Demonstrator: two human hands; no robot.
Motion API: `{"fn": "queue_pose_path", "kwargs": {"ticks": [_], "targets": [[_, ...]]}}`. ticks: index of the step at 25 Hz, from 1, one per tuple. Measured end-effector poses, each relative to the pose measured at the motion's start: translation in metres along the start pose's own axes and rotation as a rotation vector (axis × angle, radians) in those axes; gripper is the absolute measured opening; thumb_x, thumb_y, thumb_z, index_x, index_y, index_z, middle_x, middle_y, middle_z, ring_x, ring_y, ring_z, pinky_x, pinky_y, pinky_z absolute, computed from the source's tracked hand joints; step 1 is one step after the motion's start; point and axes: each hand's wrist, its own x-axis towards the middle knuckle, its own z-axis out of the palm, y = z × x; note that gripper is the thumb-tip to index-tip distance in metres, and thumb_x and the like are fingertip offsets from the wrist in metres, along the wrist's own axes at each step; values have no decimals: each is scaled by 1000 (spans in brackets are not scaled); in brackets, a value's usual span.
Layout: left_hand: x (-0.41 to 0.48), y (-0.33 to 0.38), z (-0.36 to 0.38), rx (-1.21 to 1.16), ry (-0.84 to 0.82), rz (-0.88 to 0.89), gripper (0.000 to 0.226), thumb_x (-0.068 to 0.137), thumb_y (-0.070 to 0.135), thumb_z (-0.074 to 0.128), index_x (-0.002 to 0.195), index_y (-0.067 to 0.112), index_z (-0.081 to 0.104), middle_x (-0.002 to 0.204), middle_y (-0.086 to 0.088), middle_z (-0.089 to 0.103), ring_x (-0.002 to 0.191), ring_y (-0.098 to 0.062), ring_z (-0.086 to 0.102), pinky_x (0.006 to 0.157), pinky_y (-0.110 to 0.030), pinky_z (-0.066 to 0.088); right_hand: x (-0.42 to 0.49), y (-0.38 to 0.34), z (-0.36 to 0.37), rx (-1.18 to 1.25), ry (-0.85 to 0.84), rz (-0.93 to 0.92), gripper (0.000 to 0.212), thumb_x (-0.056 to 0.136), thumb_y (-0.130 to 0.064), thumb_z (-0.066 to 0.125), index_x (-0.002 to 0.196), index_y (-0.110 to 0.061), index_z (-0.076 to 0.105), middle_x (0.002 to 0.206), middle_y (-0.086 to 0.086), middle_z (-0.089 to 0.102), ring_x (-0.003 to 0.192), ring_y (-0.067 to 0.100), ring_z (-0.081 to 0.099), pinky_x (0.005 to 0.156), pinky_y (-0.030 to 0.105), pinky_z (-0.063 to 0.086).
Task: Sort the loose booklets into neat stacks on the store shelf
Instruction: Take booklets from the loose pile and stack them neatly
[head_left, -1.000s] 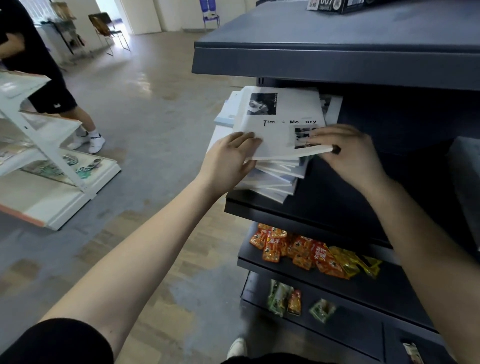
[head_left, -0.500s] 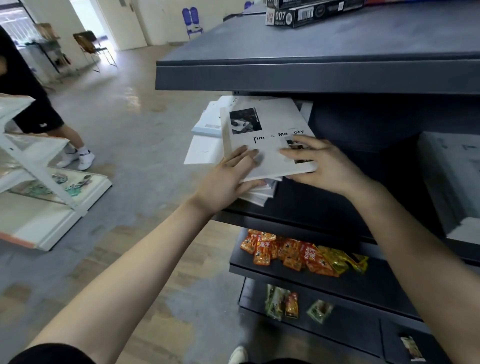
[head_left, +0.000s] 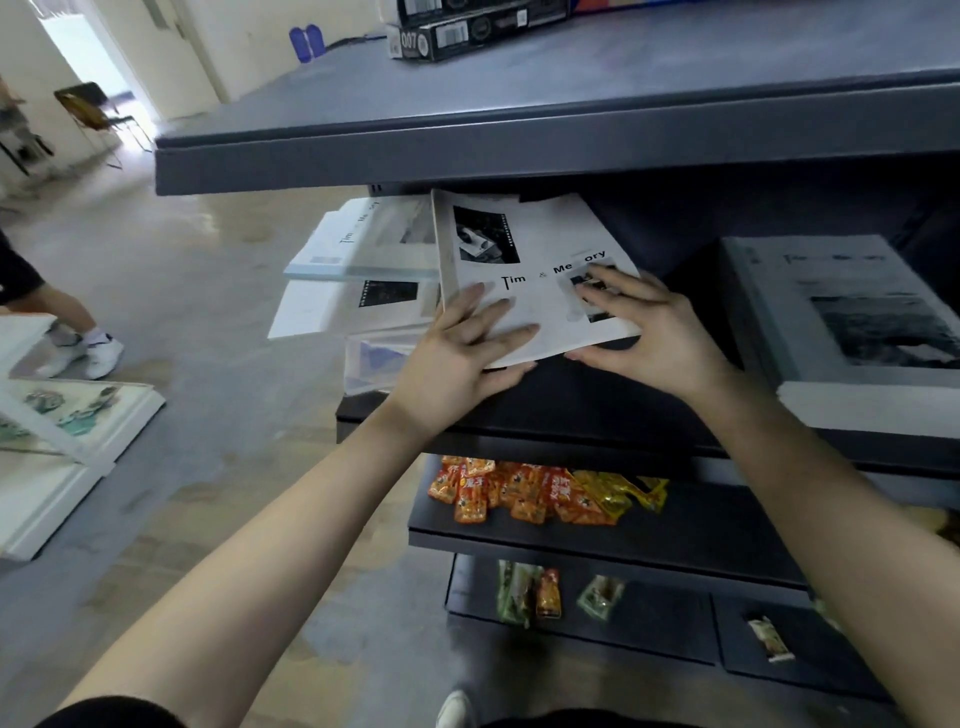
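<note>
A white "Time & Memory" booklet (head_left: 519, 306) sits tilted over the right side of a messy pile of loose booklets (head_left: 358, 249) on the dark middle shelf (head_left: 597, 415). My left hand (head_left: 457, 358) has its fingers spread on the cover's near left corner, with the thumb under the front edge. My right hand (head_left: 649, 332) holds the near right corner the same way, fingers on top and thumb at the edge. Further right on the same shelf lies a squared stack of booklets (head_left: 852, 332).
The grey upper shelf (head_left: 519, 150) overhangs the booklets closely and carries black boxes (head_left: 467, 31). Orange and yellow snack packets (head_left: 540, 493) lie on the shelf below. A white display rack (head_left: 62, 431) and a person's legs (head_left: 78, 332) are on the left.
The top booklet has shifted right off the loose pile, with both hands on it. More of the pile shows at the left. The stack at the right has come into view.
</note>
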Motion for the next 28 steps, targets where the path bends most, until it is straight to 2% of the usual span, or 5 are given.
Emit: {"fn": "queue_pose_path", "kwargs": {"ticks": [8,11,14,19,28], "targets": [[67,96,80,-172,81,77,32,89,38,59,106,13,72,111,-13,68,119,-34,53,99,-50,46,-84,61,-93,-206,64,65,60,71,-50,64,112,-6,67,125,18,59,115,14,50,96,54,45],[96,137,112,-260,54,127,30,82,32,68,104,12,74,105,-11,70,113,-34,58,92,-50,50,-124,86,-128,-234,110,146,59,72,-50,63,112,-5,67,123,20,60,116,24,56,92,52,48],[114,173,139,-324,-85,93,42,82,41,60,110,12,71,114,-13,67,117,-37,55,93,-51,50,-155,110,-157,-245,-13,196,60,75,-52,59,119,-11,63,127,10,57,121,22,51,102,42,41],[143,211,158,-255,-615,-101,61,88,60,43,143,35,34,155,-5,24,143,-39,8,116,-50,18,-183,145,-167,-279,-241,382,73,74,-59,58,133,-16,51,142,14,44,136,24,36,114,40,21],[164,223,175,-160,-579,-264,57,90,60,41,142,38,35,154,-6,26,141,-43,8,115,-53,12,-153,166,-176,-26,-302,664,64,80,-41,68,138,-32,42,156,-7,17,141,11,21,112,21,16]]}}
